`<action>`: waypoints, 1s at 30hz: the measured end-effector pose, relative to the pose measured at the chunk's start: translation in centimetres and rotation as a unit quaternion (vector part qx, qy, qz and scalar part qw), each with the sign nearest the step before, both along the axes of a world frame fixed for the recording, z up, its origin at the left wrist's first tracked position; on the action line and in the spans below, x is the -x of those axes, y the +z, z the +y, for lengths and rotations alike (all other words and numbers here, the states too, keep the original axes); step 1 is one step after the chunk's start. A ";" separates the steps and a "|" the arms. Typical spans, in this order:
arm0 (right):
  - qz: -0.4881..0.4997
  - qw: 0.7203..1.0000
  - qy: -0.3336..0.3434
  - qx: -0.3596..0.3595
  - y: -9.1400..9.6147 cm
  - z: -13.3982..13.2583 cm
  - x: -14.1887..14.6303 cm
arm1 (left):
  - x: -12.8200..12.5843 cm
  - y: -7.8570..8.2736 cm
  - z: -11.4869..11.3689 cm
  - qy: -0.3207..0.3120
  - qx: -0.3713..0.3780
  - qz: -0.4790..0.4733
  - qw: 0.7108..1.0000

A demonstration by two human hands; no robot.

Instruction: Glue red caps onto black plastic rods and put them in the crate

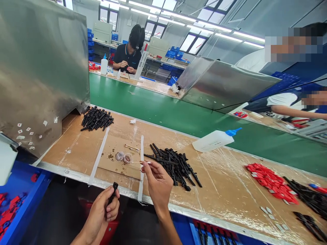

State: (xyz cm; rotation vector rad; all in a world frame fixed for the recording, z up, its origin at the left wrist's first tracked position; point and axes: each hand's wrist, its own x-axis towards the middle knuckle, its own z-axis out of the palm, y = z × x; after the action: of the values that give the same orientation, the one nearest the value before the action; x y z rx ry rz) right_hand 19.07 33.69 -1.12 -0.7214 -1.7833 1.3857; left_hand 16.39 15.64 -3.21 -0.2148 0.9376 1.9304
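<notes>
My left hand (103, 210) is closed around a small black plastic part (113, 188), held below the bench's front edge. My right hand (157, 182) pinches a thin white swab stick (139, 162), whose tip reaches toward two small glue puddles (123, 157) on a cardboard sheet (120, 153). Two more sticks (131, 147) lie on that sheet. Just right of my right hand is a pile of black parts (176, 164).
A second heap of black parts (96, 118) lies far left by a steel hood (41, 71). A glue bottle (214, 139) lies on its side. Red parts (270, 182) sit right. A green conveyor belt (178, 112) runs behind; other people work nearby.
</notes>
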 end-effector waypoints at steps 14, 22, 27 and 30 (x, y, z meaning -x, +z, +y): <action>0.023 0.998 0.052 -0.013 -1.3 -4.9 -4.6 | -0.7 -0.2 0.7 -0.011 -0.008 0.002 1.000; 0.009 0.996 0.077 -0.053 -2.0 -5.3 -4.8 | -0.6 -0.2 0.5 -0.013 -0.010 0.012 1.000; 0.007 0.994 0.078 -0.075 -1.8 -5.4 -4.6 | -0.7 -0.4 0.6 -0.011 -0.020 0.011 1.000; 0.004 0.993 0.084 -0.087 -2.1 -5.4 -4.7 | -0.7 -0.6 0.5 -0.010 -0.020 0.015 1.000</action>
State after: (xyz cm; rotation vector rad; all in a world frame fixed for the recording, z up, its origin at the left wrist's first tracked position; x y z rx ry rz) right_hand 23.74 28.28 -3.20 -0.4818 -1.9677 1.3180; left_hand 17.09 16.16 -3.83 -0.1534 0.9154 1.9375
